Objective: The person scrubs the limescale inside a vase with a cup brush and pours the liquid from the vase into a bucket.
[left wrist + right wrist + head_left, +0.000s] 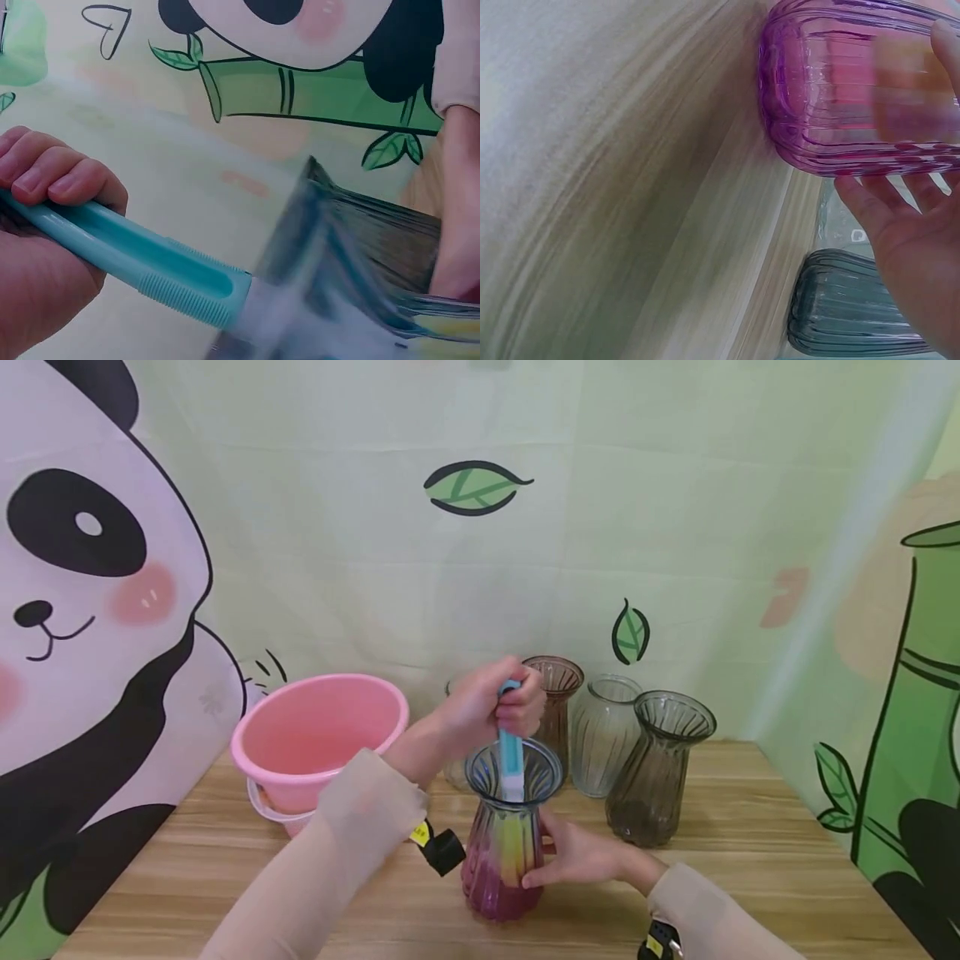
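Observation:
My left hand grips the blue handle of a sponge brush from above. The brush points down into a ribbed glass vase, bluish at the flared rim and purple-pink at the base. Through the glass a yellow sponge head shows inside. Around the vase's right side, my right hand holds it with thumb and fingers spread. In the right wrist view, that thumb and the fingers lie along the purple glass. The left wrist view has the turquoise handle inside curled fingers.
Behind stand a dark grey vase, a clear vase and a brown vase; another clear one is partly hidden by my left hand. A pink basin sits on the left of the wooden table. A printed panda cloth hangs behind.

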`<state>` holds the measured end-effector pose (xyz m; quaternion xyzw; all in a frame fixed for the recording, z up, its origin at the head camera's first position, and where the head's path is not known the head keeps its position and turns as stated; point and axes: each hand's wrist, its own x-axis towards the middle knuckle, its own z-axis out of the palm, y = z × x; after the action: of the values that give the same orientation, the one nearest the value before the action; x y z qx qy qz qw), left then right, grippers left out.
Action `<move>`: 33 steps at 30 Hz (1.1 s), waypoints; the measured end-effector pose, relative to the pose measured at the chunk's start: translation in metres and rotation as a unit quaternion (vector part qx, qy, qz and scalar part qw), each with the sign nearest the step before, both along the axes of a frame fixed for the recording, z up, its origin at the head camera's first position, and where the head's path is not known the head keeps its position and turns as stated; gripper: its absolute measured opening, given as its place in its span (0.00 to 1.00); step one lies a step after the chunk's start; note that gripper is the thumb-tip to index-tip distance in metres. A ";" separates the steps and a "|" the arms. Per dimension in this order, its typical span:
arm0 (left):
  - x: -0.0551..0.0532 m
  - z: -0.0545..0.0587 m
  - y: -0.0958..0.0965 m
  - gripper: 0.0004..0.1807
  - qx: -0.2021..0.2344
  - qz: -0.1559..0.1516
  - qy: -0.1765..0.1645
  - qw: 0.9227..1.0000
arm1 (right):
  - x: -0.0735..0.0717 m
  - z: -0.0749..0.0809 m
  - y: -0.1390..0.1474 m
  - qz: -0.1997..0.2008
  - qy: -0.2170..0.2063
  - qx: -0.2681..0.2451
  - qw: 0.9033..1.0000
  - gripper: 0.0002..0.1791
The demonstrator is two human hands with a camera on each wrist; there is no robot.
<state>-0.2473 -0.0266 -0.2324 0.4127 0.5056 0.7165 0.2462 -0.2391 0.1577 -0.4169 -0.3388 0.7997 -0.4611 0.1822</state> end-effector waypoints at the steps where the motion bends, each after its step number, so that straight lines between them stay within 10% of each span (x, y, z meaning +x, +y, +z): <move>1: 0.000 -0.006 0.001 0.20 0.001 -0.001 -0.004 1.000 | 0.000 0.000 0.000 0.000 -0.001 0.000 1.000 0.39; 11: -0.006 -0.047 0.004 0.19 -0.048 0.005 -0.028 0.998 | 0.002 -0.001 0.002 0.010 -0.007 0.004 1.000 0.38; 33: 0.000 -0.033 0.006 0.20 -0.030 0.014 -0.015 0.999 | -0.002 0.000 0.004 0.012 -0.019 -0.016 1.000 0.38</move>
<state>-0.2468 -0.0203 -0.2654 0.3871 0.5290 0.7105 0.2561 -0.2406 0.1615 -0.4173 -0.3422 0.7849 -0.4775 0.1972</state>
